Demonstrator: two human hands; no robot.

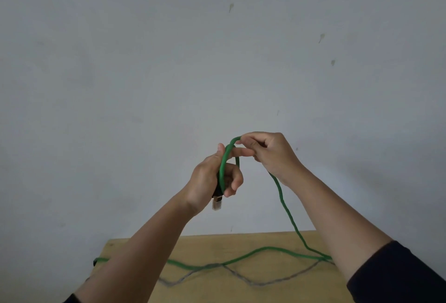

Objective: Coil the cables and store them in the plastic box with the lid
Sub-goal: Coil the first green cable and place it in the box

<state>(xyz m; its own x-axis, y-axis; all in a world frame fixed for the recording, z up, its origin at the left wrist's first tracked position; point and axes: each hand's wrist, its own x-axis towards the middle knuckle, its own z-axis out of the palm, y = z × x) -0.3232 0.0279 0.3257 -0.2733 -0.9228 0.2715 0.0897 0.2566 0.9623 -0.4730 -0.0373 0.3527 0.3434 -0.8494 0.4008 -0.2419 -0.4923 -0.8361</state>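
The green cable (pixel 287 213) is held up in the air in front of a pale wall (pixel 169 61), with one small loop of it formed between the two hands. The left hand (pixel 212 179) has its grip curled shut around the cable near its end, the strand running up across the palm and over the extended forefinger; the clear plug (pixel 216 204) with its dark boot sticks out below the fist. The right hand (pixel 272 153) pinches the top of the loop between thumb and fingertips, just beside the left forefinger and touching it.

From under the right hand the cable drops in a loose wavy line down to the wooden table (pixel 253 244), passes behind the right forearm, then runs leftward across the tabletop to the table's left edge. A thinner grey cable (pixel 241 277) lies on the table in a zigzag, crossing the green one near the middle and again near the right forearm. Both forearms cover parts of the table; a dark sleeve (pixel 405 276) shows on the right arm.
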